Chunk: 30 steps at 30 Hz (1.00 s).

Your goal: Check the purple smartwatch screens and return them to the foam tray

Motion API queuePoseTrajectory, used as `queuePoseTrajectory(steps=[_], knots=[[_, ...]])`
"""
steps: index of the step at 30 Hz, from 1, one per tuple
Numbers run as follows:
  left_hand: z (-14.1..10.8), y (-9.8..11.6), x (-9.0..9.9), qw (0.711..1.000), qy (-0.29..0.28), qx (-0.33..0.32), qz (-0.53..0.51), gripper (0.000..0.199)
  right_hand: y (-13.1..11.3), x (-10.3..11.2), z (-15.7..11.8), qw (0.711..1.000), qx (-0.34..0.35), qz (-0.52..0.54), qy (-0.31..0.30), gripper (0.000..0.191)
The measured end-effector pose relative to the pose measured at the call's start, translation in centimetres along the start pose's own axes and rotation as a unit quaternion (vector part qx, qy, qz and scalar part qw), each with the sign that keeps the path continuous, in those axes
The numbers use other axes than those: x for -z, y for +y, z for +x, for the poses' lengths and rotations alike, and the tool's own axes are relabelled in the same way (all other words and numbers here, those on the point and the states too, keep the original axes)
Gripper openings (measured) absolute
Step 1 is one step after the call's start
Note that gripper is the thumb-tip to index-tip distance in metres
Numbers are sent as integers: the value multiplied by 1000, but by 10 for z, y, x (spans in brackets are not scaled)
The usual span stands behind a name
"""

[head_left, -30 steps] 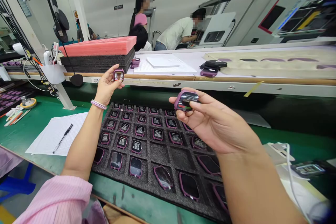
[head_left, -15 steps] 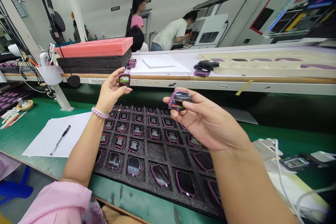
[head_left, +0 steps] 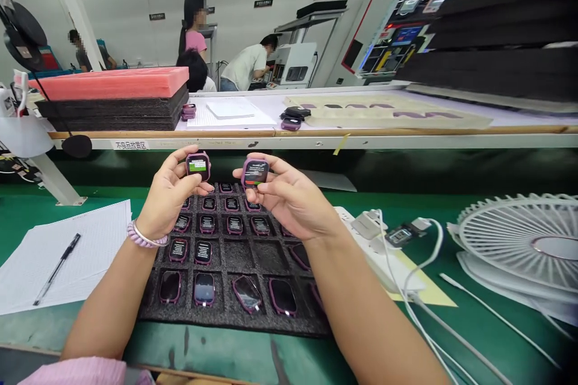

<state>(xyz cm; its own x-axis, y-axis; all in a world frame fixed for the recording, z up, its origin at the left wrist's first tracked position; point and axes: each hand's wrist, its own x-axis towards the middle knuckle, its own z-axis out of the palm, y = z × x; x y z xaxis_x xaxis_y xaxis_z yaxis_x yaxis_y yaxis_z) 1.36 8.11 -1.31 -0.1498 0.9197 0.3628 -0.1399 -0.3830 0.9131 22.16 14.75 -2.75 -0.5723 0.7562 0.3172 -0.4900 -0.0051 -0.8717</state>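
Note:
Between thumb and fingers, my left hand (head_left: pixel 174 189) pinches a purple-framed smartwatch (head_left: pixel 197 166) without a strap; its lit screen shows white and green. A second smartwatch (head_left: pixel 255 172) of the same kind is gripped by my right hand (head_left: pixel 291 195), white text and a red-green strip on its screen. Both are raised, faces toward me, a short gap apart. Below them lies a black foam tray (head_left: pixel 217 316) with rows of similar watches, many showing text, the front row dark. Two pockets (head_left: pixel 268 255) near its middle hold no watch. My right forearm hides part of the tray's right side.
Paper sheets with a pen (head_left: pixel 57 269) lie at left. A power strip (head_left: pixel 392 267) with white cables and a white fan (head_left: pixel 533 246) are at right. The shelf (head_left: pixel 226 139) ahead carries pink foam (head_left: pixel 112 83), papers and black stacks (head_left: pixel 497 42). Several people are beyond.
My view has turned right, bringing the fan and the black stacks into sight. My hands have come closer together, and the right-hand watch now faces me more squarely.

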Motion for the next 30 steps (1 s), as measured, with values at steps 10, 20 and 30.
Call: queuePoseTrajectory(steps=[10, 20, 30], knots=[[5, -2, 6, 999, 10, -2, -50, 49, 2, 3, -1, 1000, 4, -20, -23, 53], [5, -1, 3, 999, 23, 8, -40, 35, 3, 4, 0, 1000, 11, -28, 8, 59], [6, -3, 2, 999, 21, 5, -27, 40, 2, 5, 2, 997, 21, -51, 54, 56]])
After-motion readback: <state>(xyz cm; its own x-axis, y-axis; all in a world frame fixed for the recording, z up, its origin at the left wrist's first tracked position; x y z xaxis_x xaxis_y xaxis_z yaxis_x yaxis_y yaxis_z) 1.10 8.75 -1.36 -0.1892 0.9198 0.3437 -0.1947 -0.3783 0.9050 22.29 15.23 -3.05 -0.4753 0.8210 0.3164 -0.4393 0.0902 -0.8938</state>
